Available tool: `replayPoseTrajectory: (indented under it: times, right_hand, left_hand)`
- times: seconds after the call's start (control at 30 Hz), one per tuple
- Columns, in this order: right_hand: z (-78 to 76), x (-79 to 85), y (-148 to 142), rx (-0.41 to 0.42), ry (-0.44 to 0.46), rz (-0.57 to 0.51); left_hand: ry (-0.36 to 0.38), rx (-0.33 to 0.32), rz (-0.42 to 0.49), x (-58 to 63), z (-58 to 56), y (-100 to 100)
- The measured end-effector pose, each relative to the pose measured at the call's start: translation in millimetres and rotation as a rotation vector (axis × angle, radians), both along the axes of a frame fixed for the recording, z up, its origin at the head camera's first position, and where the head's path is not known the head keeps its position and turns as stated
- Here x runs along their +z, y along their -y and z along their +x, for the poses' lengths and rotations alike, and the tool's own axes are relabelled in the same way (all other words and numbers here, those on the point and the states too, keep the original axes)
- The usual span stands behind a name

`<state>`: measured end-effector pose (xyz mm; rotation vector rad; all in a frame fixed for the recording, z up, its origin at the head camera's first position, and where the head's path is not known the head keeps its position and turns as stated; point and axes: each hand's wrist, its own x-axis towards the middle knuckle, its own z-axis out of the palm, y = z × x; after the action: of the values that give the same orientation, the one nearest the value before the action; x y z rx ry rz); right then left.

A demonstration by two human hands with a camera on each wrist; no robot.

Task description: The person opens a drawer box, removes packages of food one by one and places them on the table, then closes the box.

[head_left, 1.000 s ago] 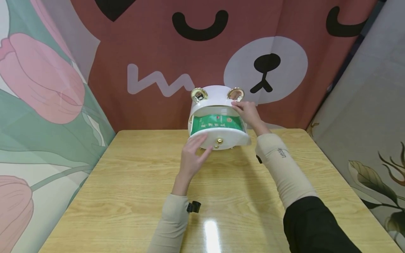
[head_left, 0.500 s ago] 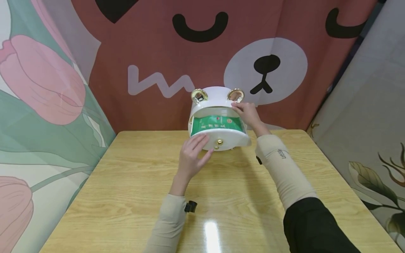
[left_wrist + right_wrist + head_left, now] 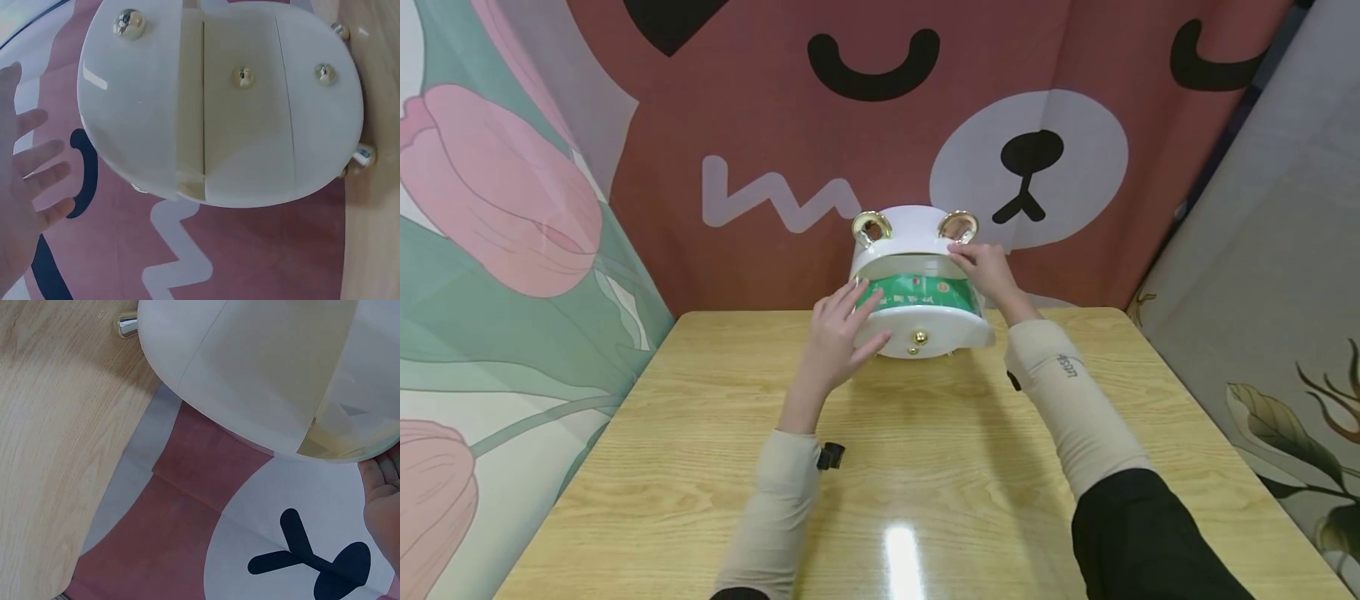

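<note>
A white storage box (image 3: 917, 227) with two gold round ears stands at the table's far edge. Its front is open, and a green packet (image 3: 925, 292) with white lettering lies inside, above a white front panel (image 3: 955, 327) with gold knobs. My left hand (image 3: 835, 337), fingers spread and holding nothing, is at the box's left side; its fingertips overlap the packet's left end in the head view. The left wrist view shows this hand (image 3: 31, 175) apart from the box. My right hand (image 3: 988, 267) holds the upper rim below the right ear; its fingers (image 3: 380, 472) show at the edge.
The box stands on short gold feet (image 3: 364, 155) on a wood-grain table (image 3: 715, 400). Right behind it hangs a brown curtain (image 3: 760, 108) with a printed bear. Patterned cloths (image 3: 505, 192) close off both sides.
My left hand has moved up and left, from the front panel's lower left to the open front's left side, its fingers more spread. The right hand and the box stay put.
</note>
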<state>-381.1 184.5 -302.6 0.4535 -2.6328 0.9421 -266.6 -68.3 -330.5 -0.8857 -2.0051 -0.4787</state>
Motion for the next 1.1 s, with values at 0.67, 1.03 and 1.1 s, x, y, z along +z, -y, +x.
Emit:
replayPoseTrajectory:
  times: [0.67,1.03,1.1]
  right_hand:
    - [3.4,2.0,0.1,0.008,-0.023,-0.008]
    - [4.3,2.5,0.6,0.005,-0.026,-0.005]
    - [4.2,1.7,0.7,0.004,-0.021,-0.007]
  left_hand:
    - [0.223,0.172,-0.217,34.3,-24.2,-1.5]
    - [0.328,0.043,-0.408,46.7,-48.8,-4.3]
    - [0.341,0.012,-0.450,47.3,-52.9,-4.2]
